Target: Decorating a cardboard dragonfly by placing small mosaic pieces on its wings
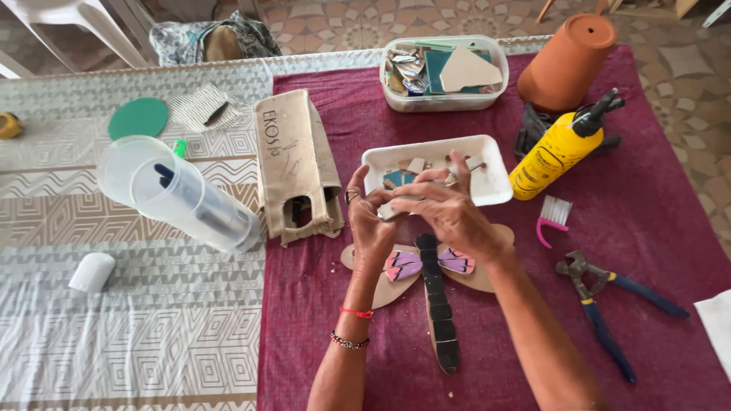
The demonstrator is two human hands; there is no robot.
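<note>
Maroon-clothed surface (655, 221), dragonfly cutout (436, 293) at centre. Left hand (371, 222) and right hand (447, 211) together over white tray (495, 186), each grip pinching tile shard (390, 210). Nippers (601, 301) at four o'clock.

Yellow plastic squeeze bottle with black nozzle cap (558, 151): lies tilted on maroon cloth, right of right-hand fingertips, just beside shallow white foam tray (493, 181); dark printed label runs along its side.

Tan cardboard carton, flattened, with cut-out hole near lower end (295, 166): lies lengthwise just left of left-hand fingers, dark print on upper face.

Clear lidded plastic tub of mixed pieces (444, 72): stands beyond fingertips, well apart.

Clear plastic cylinder jar on its side (181, 194): farther left of fingers, past carton.

No screens, no signs.
</note>
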